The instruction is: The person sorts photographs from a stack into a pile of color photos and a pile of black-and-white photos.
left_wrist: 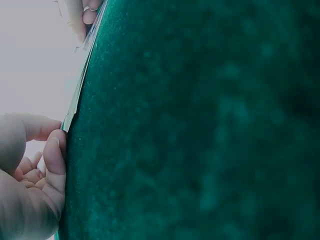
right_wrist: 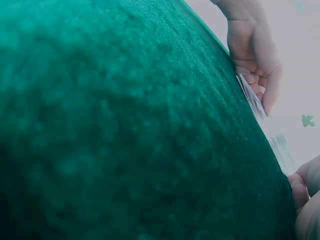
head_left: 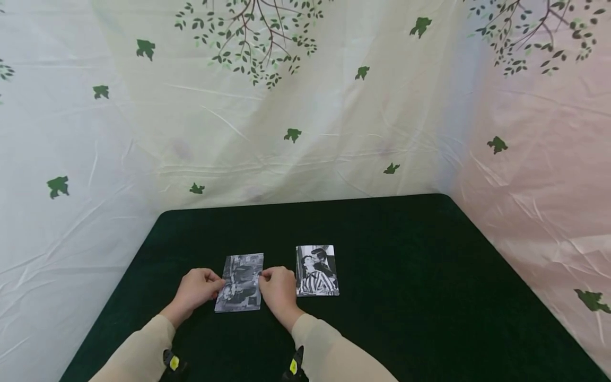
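Between my two hands lies a small stack of black-and-white photo cards [head_left: 243, 286], low over the dark green tabletop. The top picture is a busy grey scene, too small to make out. My left hand [head_left: 197, 289] pinches the stack's left edge between thumb and fingers. At the opposite edge, my right hand [head_left: 280, 293] pinches it with thumb and curled forefinger. Slightly fanned layers of the cards [left_wrist: 80, 90] show edge-on in the left wrist view. Just right of my right hand, another black-and-white photo card [head_left: 317, 278] lies flat, showing two people close together, one in stripes.
The dark green cloth-covered table [head_left: 406, 265] has rounded far corners. Pale curtains [head_left: 324, 106] printed with leafy branches and green shapes hang behind it and at both sides. Each cream sleeve [head_left: 138, 347] has a dark band with a yellow mark near the wrist.
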Demonstrator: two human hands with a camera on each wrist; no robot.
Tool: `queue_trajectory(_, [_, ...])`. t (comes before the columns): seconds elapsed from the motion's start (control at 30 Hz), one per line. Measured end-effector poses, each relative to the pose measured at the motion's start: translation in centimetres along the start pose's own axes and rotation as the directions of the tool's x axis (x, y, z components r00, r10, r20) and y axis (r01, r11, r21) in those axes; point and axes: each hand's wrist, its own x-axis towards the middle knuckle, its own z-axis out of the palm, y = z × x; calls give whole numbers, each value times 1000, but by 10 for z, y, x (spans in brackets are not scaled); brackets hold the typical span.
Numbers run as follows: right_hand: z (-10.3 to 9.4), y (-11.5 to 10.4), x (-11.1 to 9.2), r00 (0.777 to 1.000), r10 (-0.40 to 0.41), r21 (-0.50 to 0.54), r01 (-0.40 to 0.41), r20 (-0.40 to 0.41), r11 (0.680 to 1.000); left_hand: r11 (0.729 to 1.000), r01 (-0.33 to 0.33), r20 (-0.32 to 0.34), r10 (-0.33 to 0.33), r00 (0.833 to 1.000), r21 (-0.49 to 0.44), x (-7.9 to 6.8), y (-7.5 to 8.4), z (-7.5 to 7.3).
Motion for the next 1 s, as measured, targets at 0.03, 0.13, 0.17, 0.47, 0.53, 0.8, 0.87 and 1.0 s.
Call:
queue_trajectory(0.03, [0, 0, 0, 1000, -2, 0, 2, 0, 1000, 1000, -1, 0, 1, 1000, 1, 0, 0, 0])
queue_trajectory(0.13, [0, 0, 1, 1000, -22, -12, 22, -21, 1000, 1000, -7, 1, 7, 1000, 4, 0, 1, -1])
queue_trajectory(0.17, [0, -1, 1, 999, -28, -15, 27, -28, 1000, 1000, -7, 1, 7, 1000, 4, 1, 1, -1])
queue_trajectory(0.47, [-1, -2, -1, 1000, -7, -17, 6, -24, 1000, 1000, -3, 0, 3, 1000, -1, -2, 2, -1])
queue_trajectory(0.53, [-1, -2, -1, 1000, -6, -18, 6, -24, 1000, 1000, -4, -4, 4, 1000, 1, -3, 2, -1])
queue_trajectory(0.8, [-3, -1, -1, 1000, -3, 16, 3, -7, 1000, 1000, 10, -8, -10, 1000, 5, -4, -1, 1])
queue_trajectory(0.87, [-4, 0, -1, 1000, 2, 24, -2, 0, 1000, 1000, 10, -7, -10, 1000, 4, -5, -2, 1])
queue_trajectory(1.0, [-5, 0, -1, 999, 21, 43, -22, 24, 999, 1000, 15, -14, -15, 1000, -2, -6, 0, 3])
